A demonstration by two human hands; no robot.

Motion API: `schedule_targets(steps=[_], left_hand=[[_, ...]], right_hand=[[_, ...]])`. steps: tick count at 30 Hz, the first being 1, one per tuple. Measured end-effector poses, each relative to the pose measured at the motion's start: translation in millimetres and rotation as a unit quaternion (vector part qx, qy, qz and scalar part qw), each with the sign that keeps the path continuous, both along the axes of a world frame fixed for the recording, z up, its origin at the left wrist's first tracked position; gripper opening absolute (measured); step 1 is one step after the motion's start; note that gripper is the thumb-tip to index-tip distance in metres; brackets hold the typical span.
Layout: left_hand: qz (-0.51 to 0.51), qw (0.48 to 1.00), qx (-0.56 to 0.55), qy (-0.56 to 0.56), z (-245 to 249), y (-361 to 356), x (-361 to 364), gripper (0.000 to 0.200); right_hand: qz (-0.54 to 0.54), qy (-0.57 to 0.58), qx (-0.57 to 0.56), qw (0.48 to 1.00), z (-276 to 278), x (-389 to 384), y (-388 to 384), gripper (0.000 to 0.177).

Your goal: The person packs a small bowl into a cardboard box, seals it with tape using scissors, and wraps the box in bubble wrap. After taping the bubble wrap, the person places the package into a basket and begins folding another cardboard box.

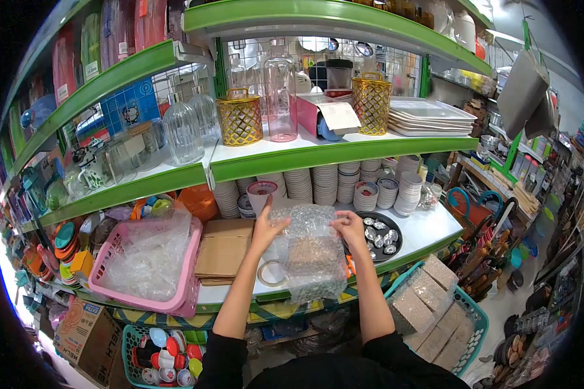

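A sheet of clear bubble wrap [311, 223] lies over the white counter's front edge, around a brownish, box-like item [308, 251] blurred by the plastic. My left hand [267, 228] is at the wrap's upper left edge, thumb on top and index finger stretched upward; its other fingers are partly hidden. At the upper right edge, my right hand [350, 229] pinches the wrap between bent fingers. A roll of tape [272, 273] lies flat by the wrap's left side. Something orange [350, 264] shows at its right, partly covered.
Left of the wrap are flat cardboard pieces [224, 249] and a pink basket [189, 285] of plastic wrapping. A black tray [384, 254] holds shiny silver pieces. Stacked bowls [298, 185] stand behind, beneath a green-edged shelf [344, 161]. Wrapped boxes [425, 298] fill a teal basket [480, 324] at lower right.
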State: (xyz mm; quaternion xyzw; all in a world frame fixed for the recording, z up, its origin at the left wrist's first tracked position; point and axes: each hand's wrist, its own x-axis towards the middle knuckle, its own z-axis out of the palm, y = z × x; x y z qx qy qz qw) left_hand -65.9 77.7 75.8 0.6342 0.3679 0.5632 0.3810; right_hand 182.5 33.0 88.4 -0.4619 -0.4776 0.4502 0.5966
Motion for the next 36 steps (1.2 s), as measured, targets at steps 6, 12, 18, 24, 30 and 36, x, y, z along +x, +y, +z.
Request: schedule_targets(steps=[6,12,18,24,30,36], left_hand=[[-0.118,0.989,-0.07,-0.055,-0.6,-13.6,0.2,0.071],[-0.114,0.988,-0.103,-0.018,-29.4,9.3,-0.6,0.067],[-0.089,0.994,-0.055,0.014,-11.6,-14.4,12.6,0.077],[-0.028,0.998,-0.023,-0.055,-24.5,-3.6,12.9,0.085],[-0.083,0.996,-0.015,0.017,-1.7,-44.3,8.1,0.078],[-0.088,0.984,-0.145,-0.052,-28.9,-36.8,-8.5,0.061]], right_hand=[[-0.048,0.059,0.064,0.995,-12.9,-0.2,17.5,0.037],[0.033,0.161,0.046,0.985,-11.7,1.7,5.9,0.053],[0.096,-0.086,0.032,0.991,-5.0,7.9,-11.6,0.033],[0.039,0.033,-0.017,0.999,-12.8,8.6,-9.7,0.033],[0.095,0.1,-0.009,0.99,2.5,5.4,-36.7,0.054],[0.077,0.111,-0.044,0.99,-16.4,19.1,-25.3,0.047]])
